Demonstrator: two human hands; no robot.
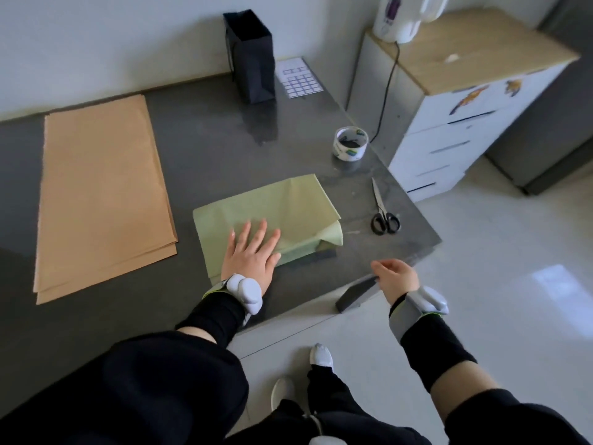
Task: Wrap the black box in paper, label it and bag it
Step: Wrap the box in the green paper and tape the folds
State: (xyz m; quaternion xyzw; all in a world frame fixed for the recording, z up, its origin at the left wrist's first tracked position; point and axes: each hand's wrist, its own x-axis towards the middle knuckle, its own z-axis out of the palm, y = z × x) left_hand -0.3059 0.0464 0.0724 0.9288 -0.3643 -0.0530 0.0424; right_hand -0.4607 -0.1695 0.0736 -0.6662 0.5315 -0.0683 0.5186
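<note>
Head view: the black box lies near the table's front edge, almost wholly covered by a sheet of pale green paper. Only a dark strip of it shows under the paper's lower right corner. The covered parcel's long axis runs left to right, with the right end turned slightly away from the person. That end points toward the scissors, and the paper there hangs in a loose fold.

The left hand lies flat on the paper's near left part, fingers straight and spread, pressing down. The right hand hangs past the table's front corner with loosely curled fingers, touching the top of a dark grey slab at the edge. Whether it grips the slab cannot be told.

A tape roll stands beyond the scissors. A black bag stands upright by the wall, with a label sheet just to its right. A brown paper stack lies well to the left.
</note>
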